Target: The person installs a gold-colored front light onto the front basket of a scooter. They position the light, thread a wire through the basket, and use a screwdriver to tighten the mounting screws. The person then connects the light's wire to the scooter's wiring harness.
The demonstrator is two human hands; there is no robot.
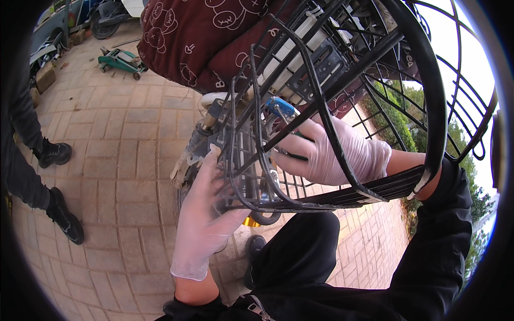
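A black wire basket stands tilted in front of me, mounted on a vehicle's front end. My right hand, in a thin whitish glove, reaches inside it. Its fingers are closed around a slim dark-handled tool; the exact kind is unclear. Just beyond the fingertips is a blue part with a metal rod beside it. My left hand, gloved alike, holds the basket's near left corner between thumb and fingers. The index finger stretches up along the outside, and wires partly cover the other fingers.
Behind the basket hangs a dark red quilted cover. A person in dark trousers stands at the left. A green floor jack rests on the brick paving. A parked two-wheeler stands farther back; bushes line the right.
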